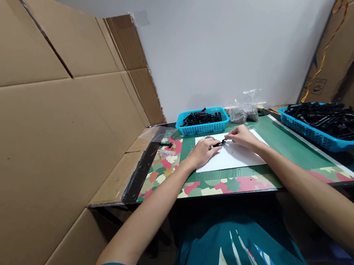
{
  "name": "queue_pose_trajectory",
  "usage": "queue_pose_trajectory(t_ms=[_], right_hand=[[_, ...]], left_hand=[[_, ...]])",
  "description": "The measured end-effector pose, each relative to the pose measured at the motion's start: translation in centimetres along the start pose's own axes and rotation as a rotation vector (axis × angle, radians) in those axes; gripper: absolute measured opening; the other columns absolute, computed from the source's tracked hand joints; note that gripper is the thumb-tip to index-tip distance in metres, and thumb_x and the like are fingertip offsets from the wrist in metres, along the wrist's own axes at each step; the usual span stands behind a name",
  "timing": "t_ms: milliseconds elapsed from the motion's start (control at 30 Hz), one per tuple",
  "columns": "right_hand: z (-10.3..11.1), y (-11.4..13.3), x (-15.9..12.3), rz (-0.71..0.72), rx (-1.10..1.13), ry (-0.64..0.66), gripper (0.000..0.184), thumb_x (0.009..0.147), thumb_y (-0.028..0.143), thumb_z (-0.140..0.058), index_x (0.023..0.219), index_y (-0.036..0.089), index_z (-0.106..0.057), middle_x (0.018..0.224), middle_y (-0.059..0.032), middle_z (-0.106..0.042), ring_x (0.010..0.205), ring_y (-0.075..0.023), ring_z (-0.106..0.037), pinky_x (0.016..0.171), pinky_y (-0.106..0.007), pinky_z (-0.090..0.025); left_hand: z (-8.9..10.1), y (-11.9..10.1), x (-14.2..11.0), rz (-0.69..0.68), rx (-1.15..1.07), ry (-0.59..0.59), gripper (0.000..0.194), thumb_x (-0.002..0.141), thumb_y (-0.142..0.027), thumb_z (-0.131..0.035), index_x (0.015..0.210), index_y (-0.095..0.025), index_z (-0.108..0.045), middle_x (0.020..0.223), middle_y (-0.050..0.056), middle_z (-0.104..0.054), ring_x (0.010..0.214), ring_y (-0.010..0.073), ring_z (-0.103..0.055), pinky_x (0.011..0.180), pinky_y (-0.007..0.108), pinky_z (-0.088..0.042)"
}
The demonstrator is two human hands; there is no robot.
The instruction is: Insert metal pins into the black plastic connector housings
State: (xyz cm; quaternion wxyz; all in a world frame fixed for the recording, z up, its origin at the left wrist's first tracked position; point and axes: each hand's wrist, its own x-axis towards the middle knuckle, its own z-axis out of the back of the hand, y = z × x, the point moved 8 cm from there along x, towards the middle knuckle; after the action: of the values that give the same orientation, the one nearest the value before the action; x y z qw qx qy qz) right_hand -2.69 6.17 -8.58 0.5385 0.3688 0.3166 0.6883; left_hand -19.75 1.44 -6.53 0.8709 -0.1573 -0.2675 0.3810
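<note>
My left hand [203, 152] is closed on a small black plastic part [219, 143], low over a white sheet [228, 160]. From the other side, the fingertips of my right hand [241, 136] are pinched together at the right end of that part. Whether a smaller piece sits between the right fingertips is too small to make out. Just behind my left hand, a pile of tiny metal-looking bits [209, 137] lies at the sheet's back edge. A few specks show on the paper below the hands.
Behind the sheet stands a blue basket [203, 128] of black parts, beside plastic bags [244, 115] of small pieces. A larger blue basket [329, 137] heaped with black parts is at the right. Cardboard [47, 139] walls the left side. Another black piece [166, 145] lies at left.
</note>
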Motion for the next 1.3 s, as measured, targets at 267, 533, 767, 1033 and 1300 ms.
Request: queue_pose_trajectory(t_ms=[267,533,767,1033,1300], right_hand=[[-0.1,0.0,0.3,-0.001,-0.052,-0.006,0.032,0.086,0.035,-0.059,0.071,0.013,-0.077,0.048,0.0008,-0.047,0.05,-0.0151,-0.043,0.055,-0.029,-0.032],[2.8,1.1,0.3,0.156,-0.058,-0.341,0.071,0.106,0.061,-0.033,0.078,0.015,-0.078,0.074,-0.0151,-0.076,0.072,-0.0255,-0.07,0.071,-0.031,-0.047],[2.5,2.1,-0.2,0.203,-0.02,-0.275,0.08,0.101,0.075,-0.036,0.056,0.018,-0.069,0.05,-0.0097,-0.062,0.051,-0.02,-0.061,0.062,-0.031,-0.043],[2.1,1.4,0.3,0.151,-0.016,-0.229,0.074,0.102,0.073,-0.038,0.052,0.021,-0.055,0.046,-0.0073,-0.058,0.043,-0.0169,-0.052,0.057,-0.03,-0.038],[1.9,1.5,0.3,0.212,-0.51,-0.135,0.06,0.109,0.05,-0.038,0.061,0.022,-0.06,0.07,-0.0102,-0.066,0.075,-0.0233,-0.062,0.066,-0.031,-0.033]], left_hand=[[0.1,-0.1,0.0,0.003,-0.014,-0.002,0.029,0.101,-0.031,-0.066,0.123,-0.02,-0.08,0.113,0.01,-0.077,0.097,0.0227,-0.07,0.091,0.032,-0.052],[-0.2,-0.6,-0.1,-0.066,-0.018,0.018,0.03,0.102,-0.032,-0.066,0.126,-0.022,-0.079,0.112,0.008,-0.076,0.097,0.0206,-0.07,0.091,0.029,-0.051],[-0.1,-0.5,0.1,-0.053,-0.005,-0.004,0.031,0.102,-0.033,-0.066,0.126,-0.018,-0.078,0.109,0.01,-0.076,0.098,0.022,-0.07,0.089,0.03,-0.051],[-0.3,0.0,0.1,-0.044,-0.017,0.004,0.03,0.103,-0.037,-0.065,0.121,-0.019,-0.079,0.109,0.008,-0.077,0.094,0.0212,-0.069,0.084,0.03,-0.05],[-0.3,-0.2,0.1,-0.052,-0.031,0.005,0.031,0.102,-0.038,-0.066,0.122,-0.019,-0.079,0.111,0.01,-0.077,0.096,0.0219,-0.069,0.087,0.031,-0.05]])
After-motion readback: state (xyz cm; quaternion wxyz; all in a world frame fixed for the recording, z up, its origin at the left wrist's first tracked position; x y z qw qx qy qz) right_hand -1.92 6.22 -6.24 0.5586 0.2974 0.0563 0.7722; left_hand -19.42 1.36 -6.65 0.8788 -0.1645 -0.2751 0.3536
